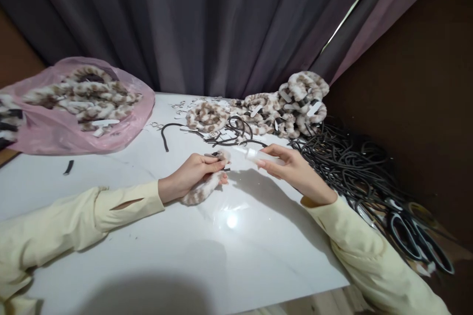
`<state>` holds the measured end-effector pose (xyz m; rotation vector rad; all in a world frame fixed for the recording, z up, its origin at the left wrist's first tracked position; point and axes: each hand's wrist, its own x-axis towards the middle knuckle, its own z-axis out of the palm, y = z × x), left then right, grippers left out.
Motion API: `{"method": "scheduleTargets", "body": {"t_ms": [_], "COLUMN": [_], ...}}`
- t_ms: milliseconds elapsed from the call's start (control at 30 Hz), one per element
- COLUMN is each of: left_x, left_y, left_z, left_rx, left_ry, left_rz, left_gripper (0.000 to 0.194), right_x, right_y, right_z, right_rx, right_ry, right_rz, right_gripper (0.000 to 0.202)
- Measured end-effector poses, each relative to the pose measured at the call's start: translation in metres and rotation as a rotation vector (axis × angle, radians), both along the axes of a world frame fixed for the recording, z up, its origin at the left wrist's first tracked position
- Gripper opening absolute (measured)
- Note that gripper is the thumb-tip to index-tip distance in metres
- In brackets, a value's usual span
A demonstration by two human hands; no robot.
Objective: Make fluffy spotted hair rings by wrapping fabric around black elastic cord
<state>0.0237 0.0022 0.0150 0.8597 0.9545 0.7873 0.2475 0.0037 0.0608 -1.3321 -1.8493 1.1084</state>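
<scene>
My left hand [195,172] is closed round a furry white-and-brown tube [201,192], pinching its upper end; a short bit of black cord shows beside the fingertips. Between the thumb and fingers of my right hand [291,165] lies a small translucent squeeze bottle [254,154] with a white cap and narrow nozzle. The bottle is tilted, its nozzle pointing left at the pinched end of the tube. Whether the nozzle touches the fur cannot be made out.
A pink plastic bag [142,130] of furry rings stands at the left. Furry rings [306,91] with white tags are heaped at the back right. Black cords [343,157] tangle along the right edge, with scissors [417,236] nearby. A short black piece [68,167] lies left.
</scene>
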Motion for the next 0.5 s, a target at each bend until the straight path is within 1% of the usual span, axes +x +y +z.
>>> {"method": "scheduleTargets", "body": {"t_ms": [133,200,367,500], "left_x": [0.0,0.0,0.001,0.002], "left_y": [-0.001,-0.001,-0.002,-0.003], "left_z": [0.002,0.003,0.005,0.008], "left_rx": [-0.023,-0.027,-0.012,0.003], "left_ry": [0.012,0.015,0.009,0.041], "left_rz": [0.021,0.021,0.008,-0.004], "left_gripper": [0.018,0.017,0.018,0.019], "right_x": [0.003,0.002,-0.005,-0.009], "right_y": [0.0,-0.001,-0.006,-0.007], "right_z": [0.006,0.007,0.008,0.005], "right_rx": [0.028,0.059,0.201,0.203], "right_ry": [-0.019,-0.028,-0.147,-0.171], "right_rz": [-0.093,-0.115,-0.115,-0.07], "right_gripper": [0.038,0.037,0.031,0.027]}}
